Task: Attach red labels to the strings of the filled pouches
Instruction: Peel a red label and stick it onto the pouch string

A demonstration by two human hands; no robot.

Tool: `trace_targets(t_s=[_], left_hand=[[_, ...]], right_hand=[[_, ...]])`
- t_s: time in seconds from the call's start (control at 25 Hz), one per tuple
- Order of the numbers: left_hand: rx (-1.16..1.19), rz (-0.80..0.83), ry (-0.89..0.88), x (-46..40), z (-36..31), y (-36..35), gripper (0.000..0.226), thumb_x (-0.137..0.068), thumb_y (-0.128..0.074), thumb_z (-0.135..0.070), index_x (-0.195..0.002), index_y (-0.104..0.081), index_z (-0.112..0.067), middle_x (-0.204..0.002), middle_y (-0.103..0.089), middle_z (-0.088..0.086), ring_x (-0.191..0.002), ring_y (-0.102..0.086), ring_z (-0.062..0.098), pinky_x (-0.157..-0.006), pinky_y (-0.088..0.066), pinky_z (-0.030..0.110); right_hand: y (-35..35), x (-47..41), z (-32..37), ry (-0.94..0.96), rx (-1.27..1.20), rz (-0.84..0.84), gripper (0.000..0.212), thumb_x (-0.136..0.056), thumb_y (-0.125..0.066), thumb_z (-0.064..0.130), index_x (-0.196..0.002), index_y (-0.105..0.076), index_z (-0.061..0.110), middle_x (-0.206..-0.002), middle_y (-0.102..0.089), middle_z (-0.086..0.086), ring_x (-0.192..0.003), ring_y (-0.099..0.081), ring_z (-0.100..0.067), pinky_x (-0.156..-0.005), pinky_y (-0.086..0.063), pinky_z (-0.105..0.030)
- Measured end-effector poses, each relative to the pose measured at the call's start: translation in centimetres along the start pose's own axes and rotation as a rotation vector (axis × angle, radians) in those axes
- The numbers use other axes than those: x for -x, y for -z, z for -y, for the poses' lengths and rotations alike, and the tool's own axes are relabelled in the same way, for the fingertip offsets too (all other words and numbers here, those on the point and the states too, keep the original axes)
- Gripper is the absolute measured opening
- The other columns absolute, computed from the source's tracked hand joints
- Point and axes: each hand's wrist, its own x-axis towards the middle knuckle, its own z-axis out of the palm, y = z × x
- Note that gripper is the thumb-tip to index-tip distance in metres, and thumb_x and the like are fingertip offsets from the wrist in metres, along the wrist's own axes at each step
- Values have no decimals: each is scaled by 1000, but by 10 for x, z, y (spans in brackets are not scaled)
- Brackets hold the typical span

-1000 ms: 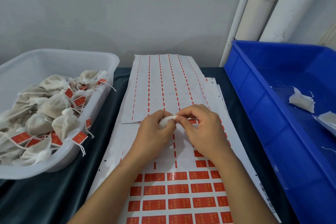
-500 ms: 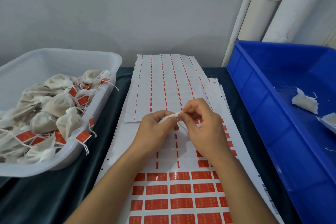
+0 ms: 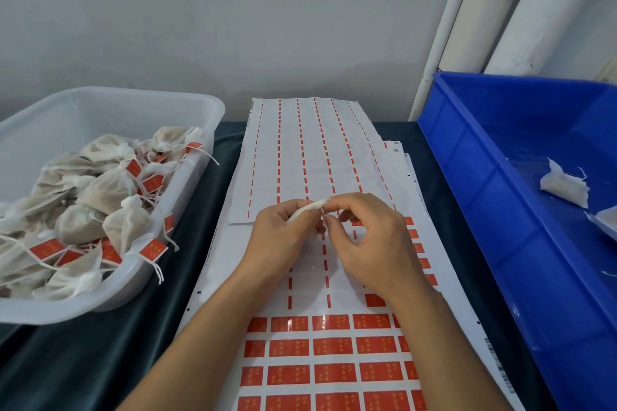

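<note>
Over the label sheet [image 3: 320,277], the left hand [image 3: 283,240] curls round a small white pouch [image 3: 309,208] while the right hand [image 3: 370,243] pinches its string [image 3: 323,217] between thumb and forefinger. Likely step: freeing the string; next, peel a red label [image 3: 332,345] from the sheet's near rows.

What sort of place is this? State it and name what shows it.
Probably a small packing or labelling workbench: a clear tub of tagged pouches, sheets of red labels, and a blue crate holding more pouches.
</note>
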Motion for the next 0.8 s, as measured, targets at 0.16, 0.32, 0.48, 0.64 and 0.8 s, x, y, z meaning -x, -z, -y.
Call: trace_targets(t_s=[0.16,0.32,0.48,0.64,0.8], left_hand=[[9,6,-6,-1,3,1,27,-103,-60,-33,-90,-81,-22,-87,-78,-1,-91,-73,25,-88,-62,47],[-5,5,-11,-1,5,-1,24,-103,-61,-34,-92,-81,-25,-87,-77,-4,-91,-73,21,-87,-62,45],[-2,7,-27,-1,6,-1,21,-103,-63,-32,-92,-81,-26,-87,-78,-4,-89,-72,19,-85,-60,41],[4,40,-44,0,8,0,21,-102,-64,-34,-92,-81,-26,-87,-77,-1,-90,-71,24,-81,-60,38],[-16,64,-67,-1,8,-1,22,-102,-63,-37,-92,-81,-28,-86,-78,-5,-87,-73,14,-77,-59,25]], right_hand=[[-1,0,0,15,39,-24,23,-92,-75,29,-115,-72,24,-114,-72,7,-103,-64,-6,-91,-58,-26],[-5,0,1,29,145,-104,21,-90,-77,29,-110,-74,22,-110,-74,2,-100,-64,-7,-89,-48,-15],[-12,1,4,73,243,-165,17,-91,-77,26,-104,-76,16,-105,-76,-2,-97,-69,-15,-86,-52,-22],[-15,0,5,46,261,-181,15,-91,-77,24,-102,-74,14,-103,-75,-5,-94,-68,-18,-81,-58,-29],[-14,-1,3,39,249,-144,13,-91,-76,23,-99,-68,16,-99,-70,-3,-90,-63,-16,-76,-53,-23]])
